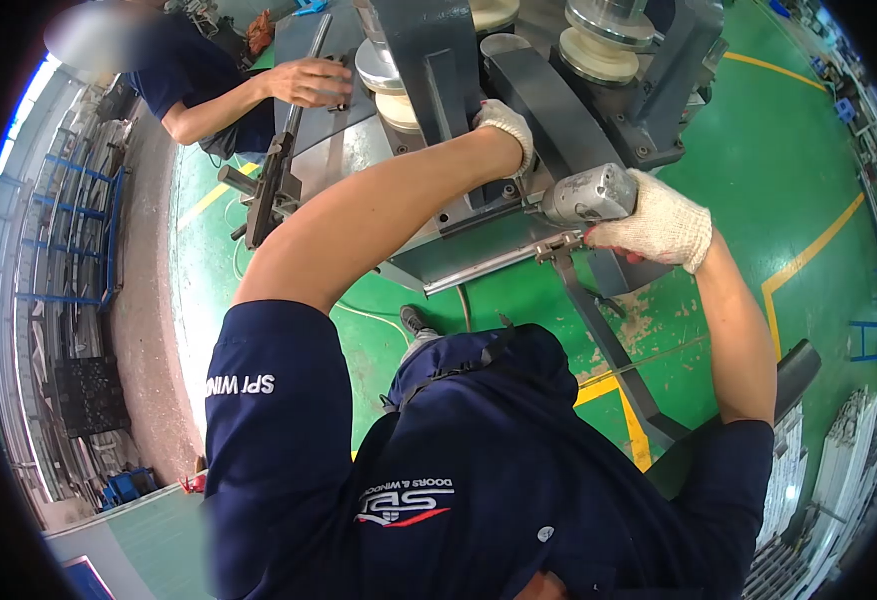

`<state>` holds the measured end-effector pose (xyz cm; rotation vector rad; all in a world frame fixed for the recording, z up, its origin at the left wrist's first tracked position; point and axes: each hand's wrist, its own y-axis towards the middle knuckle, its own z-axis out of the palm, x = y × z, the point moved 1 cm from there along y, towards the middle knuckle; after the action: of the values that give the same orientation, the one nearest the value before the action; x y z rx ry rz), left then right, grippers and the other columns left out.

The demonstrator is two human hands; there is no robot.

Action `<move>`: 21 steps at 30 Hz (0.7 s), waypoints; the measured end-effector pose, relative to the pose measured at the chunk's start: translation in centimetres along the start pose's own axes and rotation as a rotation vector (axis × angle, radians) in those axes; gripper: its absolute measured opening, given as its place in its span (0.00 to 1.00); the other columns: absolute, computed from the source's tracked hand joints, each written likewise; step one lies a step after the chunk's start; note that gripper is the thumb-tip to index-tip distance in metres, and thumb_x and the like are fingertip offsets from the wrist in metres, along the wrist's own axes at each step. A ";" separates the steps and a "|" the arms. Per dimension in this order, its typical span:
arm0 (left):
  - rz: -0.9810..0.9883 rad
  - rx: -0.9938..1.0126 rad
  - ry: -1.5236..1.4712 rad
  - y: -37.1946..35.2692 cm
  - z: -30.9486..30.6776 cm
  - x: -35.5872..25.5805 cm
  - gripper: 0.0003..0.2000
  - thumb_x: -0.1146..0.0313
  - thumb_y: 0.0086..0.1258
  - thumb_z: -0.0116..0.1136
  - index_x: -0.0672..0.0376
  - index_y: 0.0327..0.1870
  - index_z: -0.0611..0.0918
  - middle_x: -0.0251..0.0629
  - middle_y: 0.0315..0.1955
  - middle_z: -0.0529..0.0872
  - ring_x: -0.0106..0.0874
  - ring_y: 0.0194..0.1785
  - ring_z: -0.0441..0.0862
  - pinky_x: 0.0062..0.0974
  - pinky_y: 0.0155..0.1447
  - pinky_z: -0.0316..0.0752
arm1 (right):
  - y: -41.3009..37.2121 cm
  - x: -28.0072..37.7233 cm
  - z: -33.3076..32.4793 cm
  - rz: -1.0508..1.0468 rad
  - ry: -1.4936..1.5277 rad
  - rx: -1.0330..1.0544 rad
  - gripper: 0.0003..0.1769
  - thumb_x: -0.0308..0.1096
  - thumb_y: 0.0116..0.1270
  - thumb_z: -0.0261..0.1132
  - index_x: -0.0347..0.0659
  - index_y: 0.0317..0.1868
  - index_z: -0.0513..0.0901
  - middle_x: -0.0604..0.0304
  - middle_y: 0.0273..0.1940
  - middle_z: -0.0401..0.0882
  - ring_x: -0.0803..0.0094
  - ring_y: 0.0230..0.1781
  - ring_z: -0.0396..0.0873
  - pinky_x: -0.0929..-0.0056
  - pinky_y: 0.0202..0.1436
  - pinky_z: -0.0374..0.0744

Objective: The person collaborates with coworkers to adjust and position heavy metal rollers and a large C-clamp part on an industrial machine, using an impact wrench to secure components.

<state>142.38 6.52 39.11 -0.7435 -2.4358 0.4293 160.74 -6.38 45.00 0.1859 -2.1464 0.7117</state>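
A white knit glove covers my right hand (667,222), which is closed around a grey impact wrench (589,195). The wrench's nose points left, towards the lower edge of a grey bending machine (549,100). My left hand (507,128), also gloved, reaches into the machine between an upright grey plate (429,70) and a curved grey arm. Its fingers are curled and partly hidden, so what they grip cannot be made out. Just below the wrench, a metal bracket (559,247) tops a long dark bar (609,335).
Pale rollers (599,55) stand on the machine. At the upper left, a co-worker's bare hand (311,82) rests near a rod and clamp assembly (274,185). Blue racks (74,230) with metal profiles line the left side. Yellow lines (809,245) mark the green floor.
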 end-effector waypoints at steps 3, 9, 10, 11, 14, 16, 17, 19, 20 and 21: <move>0.041 -0.011 0.021 0.2 0.1 0.2 0.19 0.67 0.67 0.75 0.53 0.59 0.94 0.43 0.59 0.94 0.47 0.59 0.93 0.54 0.51 0.88 | 0.2 -0.3 0.2 0.009 0.006 0.026 0.21 0.40 0.63 0.80 0.36 0.50 0.87 0.63 0.28 0.84 0.78 0.20 0.78 0.73 0.24 0.77; 0.027 -0.026 0.085 1.9 1.3 0.0 0.19 0.66 0.67 0.75 0.51 0.60 0.94 0.43 0.59 0.94 0.48 0.59 0.93 0.58 0.48 0.88 | 0.5 -0.5 0.3 0.005 -0.007 0.034 0.19 0.40 0.64 0.81 0.37 0.48 0.87 0.65 0.26 0.82 0.79 0.20 0.78 0.74 0.24 0.77; 0.020 -0.023 0.058 1.6 1.2 -0.1 0.19 0.66 0.67 0.75 0.51 0.60 0.94 0.42 0.59 0.94 0.48 0.59 0.93 0.58 0.49 0.88 | 0.4 -0.5 0.4 0.009 0.001 0.034 0.19 0.40 0.64 0.81 0.37 0.47 0.87 0.65 0.26 0.82 0.79 0.20 0.78 0.74 0.24 0.77; 0.016 -0.021 0.031 1.4 1.1 -0.1 0.20 0.66 0.67 0.74 0.50 0.61 0.94 0.41 0.59 0.94 0.48 0.59 0.93 0.58 0.49 0.87 | 0.4 -0.6 0.4 0.013 0.009 0.032 0.19 0.40 0.64 0.81 0.37 0.47 0.87 0.65 0.26 0.82 0.79 0.20 0.78 0.74 0.24 0.77; 0.050 -0.008 0.049 2.4 1.7 0.1 0.21 0.65 0.65 0.76 0.51 0.61 0.94 0.41 0.59 0.94 0.50 0.59 0.93 0.59 0.51 0.87 | 0.3 -0.9 0.4 0.019 0.016 -0.017 0.17 0.39 0.64 0.81 0.37 0.45 0.86 0.65 0.26 0.82 0.79 0.20 0.78 0.74 0.24 0.77; 0.039 -0.005 0.042 2.8 2.0 0.1 0.21 0.65 0.65 0.77 0.51 0.60 0.94 0.42 0.59 0.94 0.50 0.59 0.93 0.59 0.51 0.87 | 0.4 -1.1 0.4 0.010 0.031 0.001 0.17 0.38 0.64 0.80 0.36 0.46 0.86 0.65 0.26 0.82 0.79 0.21 0.78 0.74 0.24 0.77; 0.032 -0.004 0.038 2.8 2.1 -0.1 0.21 0.65 0.64 0.77 0.51 0.61 0.94 0.42 0.59 0.94 0.50 0.59 0.93 0.60 0.51 0.87 | 0.4 -1.1 0.3 0.006 0.036 0.010 0.17 0.38 0.64 0.80 0.36 0.46 0.86 0.65 0.26 0.82 0.79 0.21 0.78 0.74 0.24 0.77; 0.005 -0.011 0.011 2.6 1.9 -0.1 0.21 0.64 0.64 0.77 0.51 0.61 0.94 0.43 0.59 0.94 0.51 0.59 0.92 0.61 0.52 0.87 | 0.2 -0.7 0.3 0.000 0.046 0.011 0.17 0.37 0.65 0.80 0.36 0.46 0.86 0.65 0.26 0.83 0.79 0.20 0.78 0.74 0.24 0.77; -0.013 -0.018 -0.014 2.5 1.7 -0.1 0.21 0.64 0.65 0.77 0.51 0.61 0.94 0.44 0.59 0.94 0.51 0.59 0.92 0.61 0.52 0.87 | 0.0 -0.6 0.4 -0.002 0.052 0.012 0.17 0.37 0.65 0.80 0.36 0.46 0.86 0.65 0.26 0.83 0.79 0.20 0.78 0.74 0.24 0.77; -0.032 -0.025 -0.040 2.3 1.5 -0.1 0.21 0.64 0.65 0.77 0.51 0.61 0.94 0.45 0.59 0.94 0.52 0.59 0.92 0.62 0.52 0.87 | 0.0 -0.6 0.4 -0.007 0.054 0.007 0.17 0.37 0.65 0.80 0.36 0.46 0.86 0.65 0.26 0.83 0.79 0.20 0.78 0.74 0.24 0.77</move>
<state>142.54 8.14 36.87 -0.7113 -2.4908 0.4055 160.86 -6.70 44.35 0.1759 -2.0912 0.7131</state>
